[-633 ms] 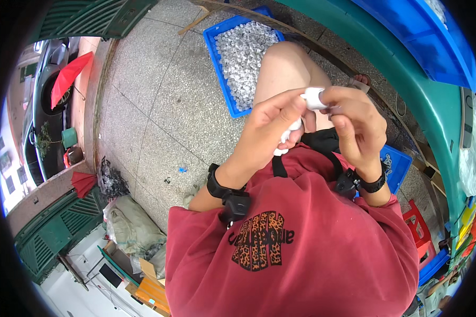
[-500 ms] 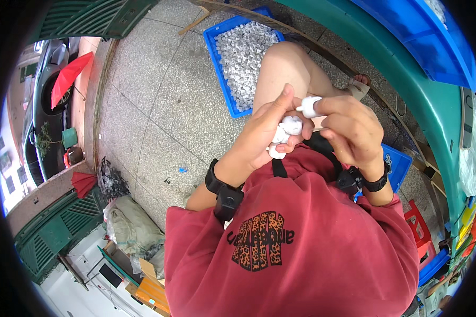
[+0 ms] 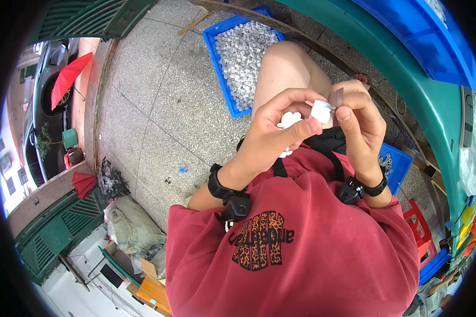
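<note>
My left hand is closed around a few small white plastic pieces. Its thumb and index finger pinch one white piece, while other rounded white pieces sit lower in the palm, partly covered by the thumb. My right hand pinches a thin, flat, greyish strip, like a small blade, between thumb and fingers. The strip's lower end is close against the pinched white piece; whether they touch I cannot tell. Both hands are above my lap.
A blue tray full of small white pieces stands on the speckled floor ahead. Another blue tray is beside my right wrist. At the right, a green surface carries a blue bin. A red stool stands nearby.
The white piece that was in my right fingers is now pinched by my left thumb and index finger. A flat strip now shows in my right fingers, and the hands are closer together.
</note>
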A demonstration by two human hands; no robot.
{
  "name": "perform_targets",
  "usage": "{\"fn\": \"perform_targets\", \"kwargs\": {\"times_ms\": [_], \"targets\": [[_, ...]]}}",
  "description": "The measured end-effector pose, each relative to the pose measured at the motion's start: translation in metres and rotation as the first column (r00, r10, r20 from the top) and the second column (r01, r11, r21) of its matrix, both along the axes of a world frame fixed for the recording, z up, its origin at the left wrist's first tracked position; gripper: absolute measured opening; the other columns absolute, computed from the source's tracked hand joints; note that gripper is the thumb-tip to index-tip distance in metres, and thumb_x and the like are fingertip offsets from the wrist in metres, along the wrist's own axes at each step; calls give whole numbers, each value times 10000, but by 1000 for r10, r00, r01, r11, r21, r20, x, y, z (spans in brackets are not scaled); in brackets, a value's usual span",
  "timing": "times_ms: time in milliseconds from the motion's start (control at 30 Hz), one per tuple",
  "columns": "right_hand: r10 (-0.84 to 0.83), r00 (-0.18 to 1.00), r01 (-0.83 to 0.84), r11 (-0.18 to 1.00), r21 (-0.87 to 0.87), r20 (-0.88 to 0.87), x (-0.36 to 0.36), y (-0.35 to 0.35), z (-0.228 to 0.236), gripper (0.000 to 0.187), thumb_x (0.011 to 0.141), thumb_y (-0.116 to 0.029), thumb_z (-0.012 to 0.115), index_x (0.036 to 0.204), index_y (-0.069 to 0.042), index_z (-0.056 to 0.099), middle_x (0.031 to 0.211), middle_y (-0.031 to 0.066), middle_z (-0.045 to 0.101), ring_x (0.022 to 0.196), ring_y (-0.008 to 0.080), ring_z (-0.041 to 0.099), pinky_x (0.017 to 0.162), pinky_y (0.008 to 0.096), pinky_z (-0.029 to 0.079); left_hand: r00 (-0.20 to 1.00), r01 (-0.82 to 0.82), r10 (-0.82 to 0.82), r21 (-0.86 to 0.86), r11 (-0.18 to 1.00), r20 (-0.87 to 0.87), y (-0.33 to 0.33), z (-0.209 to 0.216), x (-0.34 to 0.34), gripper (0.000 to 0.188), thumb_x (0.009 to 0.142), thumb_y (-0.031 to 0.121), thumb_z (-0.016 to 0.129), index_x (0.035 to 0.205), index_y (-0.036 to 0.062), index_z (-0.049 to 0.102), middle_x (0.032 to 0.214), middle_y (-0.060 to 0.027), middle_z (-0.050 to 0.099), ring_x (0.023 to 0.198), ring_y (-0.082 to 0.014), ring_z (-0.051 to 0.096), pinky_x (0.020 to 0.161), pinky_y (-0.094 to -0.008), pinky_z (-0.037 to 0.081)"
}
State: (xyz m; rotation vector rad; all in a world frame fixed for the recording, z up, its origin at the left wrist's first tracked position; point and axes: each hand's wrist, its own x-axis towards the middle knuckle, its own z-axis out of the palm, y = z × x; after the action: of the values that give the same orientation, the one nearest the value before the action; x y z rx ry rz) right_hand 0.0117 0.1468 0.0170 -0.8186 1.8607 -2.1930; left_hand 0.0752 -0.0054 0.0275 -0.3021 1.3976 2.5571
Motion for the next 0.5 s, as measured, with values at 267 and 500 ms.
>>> {"fn": "perform_targets", "kwargs": {"times_ms": [267, 500], "targets": [[-35, 998, 35, 999, 0, -55, 1, -5, -1, 70, 846, -46, 544, 846, 24, 549, 859, 90, 512, 704, 108, 473, 615, 222, 396, 998, -36, 36, 8, 999, -42, 1, 1, 1, 353, 819, 161, 633, 1117, 40, 488, 794, -31, 595, 553, -5, 434, 460, -141, 333], [-90, 990, 91, 996, 1, -108, 1, -9, -2, 57, 832, -30, 555, 839, 25, 542, 824, 94, 524, 702, 128, 490, 617, 236, 408, 998, -51, 52, 29, 998, -35, 3, 1, 2, 352, 820, 158, 632, 1120, 43, 488, 798, -34, 590, 549, -3, 432, 457, -139, 333]]}}
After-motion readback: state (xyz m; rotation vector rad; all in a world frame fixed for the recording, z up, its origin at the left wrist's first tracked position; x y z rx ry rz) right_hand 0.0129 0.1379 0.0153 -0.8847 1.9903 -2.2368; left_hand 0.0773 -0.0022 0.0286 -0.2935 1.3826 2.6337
